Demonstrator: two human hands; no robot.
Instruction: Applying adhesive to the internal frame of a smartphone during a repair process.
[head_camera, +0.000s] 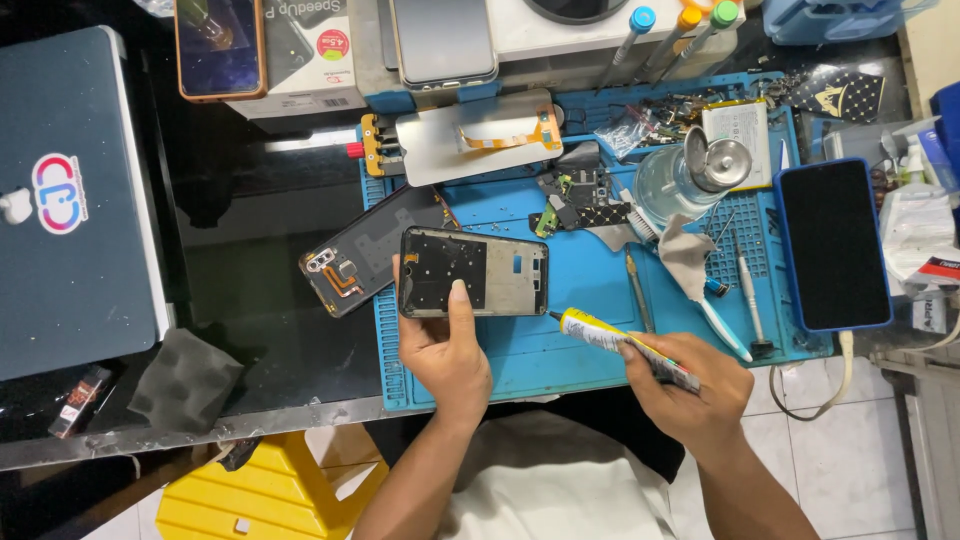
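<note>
Left hand (447, 350) gripping phone frame (473, 272), thumb across its face, above blue mat (560, 350). Right hand (690, 385) pinching yellow glue tube (620, 345), nozzle just beside frame's right edge.

A dark phone frame (474, 272), stripped of its screen, is held flat and lengthwise above a blue work mat, its open inner side facing up. A black panel covers its left half; the right half shows grey metal with small cut-outs. The left hand (446, 350) grips it from below, thumb pressed on the middle of the frame. The right hand (690, 383) holds a slim yellow glue tube (620, 345) with a pointed nozzle. The tube is tilted, its tip aimed at the frame's right edge, just beside it.
</note>
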